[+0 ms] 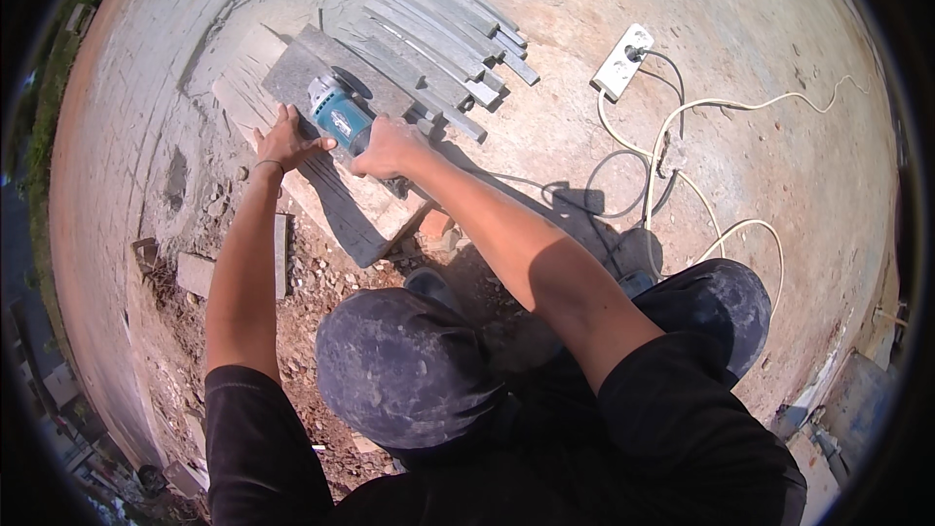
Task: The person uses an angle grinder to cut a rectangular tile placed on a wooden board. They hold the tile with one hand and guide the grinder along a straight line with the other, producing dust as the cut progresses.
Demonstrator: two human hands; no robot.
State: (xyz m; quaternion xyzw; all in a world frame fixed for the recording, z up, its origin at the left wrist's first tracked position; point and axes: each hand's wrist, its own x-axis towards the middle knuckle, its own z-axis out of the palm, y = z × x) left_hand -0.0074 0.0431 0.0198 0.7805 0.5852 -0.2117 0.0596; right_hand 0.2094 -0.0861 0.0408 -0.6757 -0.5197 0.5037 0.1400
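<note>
Teal angle grinder [341,117] in right hand [388,146] grip, left hand [284,139] flat on stone slab [292,68]

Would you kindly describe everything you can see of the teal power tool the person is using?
The angle grinder has a teal body with a silver-grey metal head at its far end. It lies tilted across a grey stone slab, which sits on a pale block. The right hand grips its rear; the left hand lies flat on the slab beside it, fingers touching its side. Its disc is hidden beneath the body. Cut grey strips lie stacked just beyond it.
</note>
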